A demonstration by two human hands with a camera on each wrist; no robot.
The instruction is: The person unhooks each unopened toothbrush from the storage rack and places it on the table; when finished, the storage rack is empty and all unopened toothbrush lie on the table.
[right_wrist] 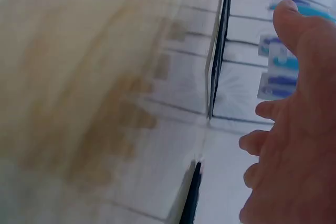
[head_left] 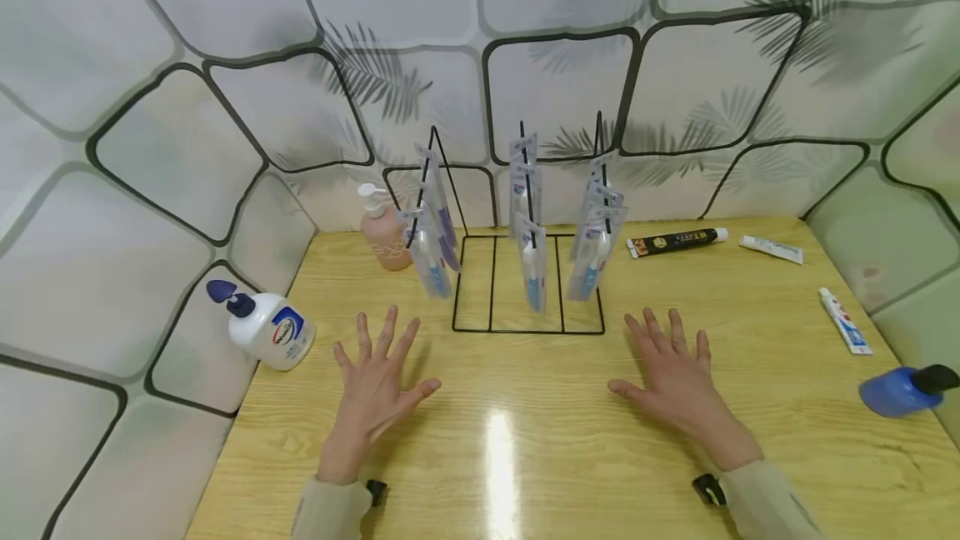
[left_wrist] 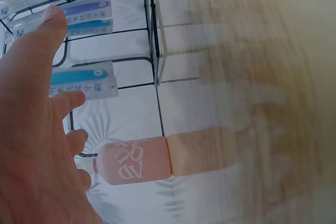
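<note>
Both hands lie flat on a yellow wooden table (head_left: 525, 457), palms down and fingers spread, holding nothing. My left hand (head_left: 375, 377) rests left of centre, my right hand (head_left: 671, 373) right of centre. Just beyond them stands a black wire rack (head_left: 525, 282) with three upright prongs. Several packaged toothbrushes (head_left: 528, 248) hang from the prongs. The left wrist view shows the left hand (left_wrist: 37, 129) near the packs (left_wrist: 81, 82) and a pink pump bottle (left_wrist: 134, 161). In the right wrist view the right hand (right_wrist: 294, 124) lies beside the packs (right_wrist: 278, 72).
A pink pump bottle (head_left: 384, 233) stands at the back left. A white soap dispenser (head_left: 266, 325) lies off the left edge. A black tube (head_left: 675, 242) and white tubes (head_left: 771, 248) (head_left: 843, 321) lie at the right, with a blue bottle (head_left: 903, 388) near the right edge. Patterned walls enclose the table.
</note>
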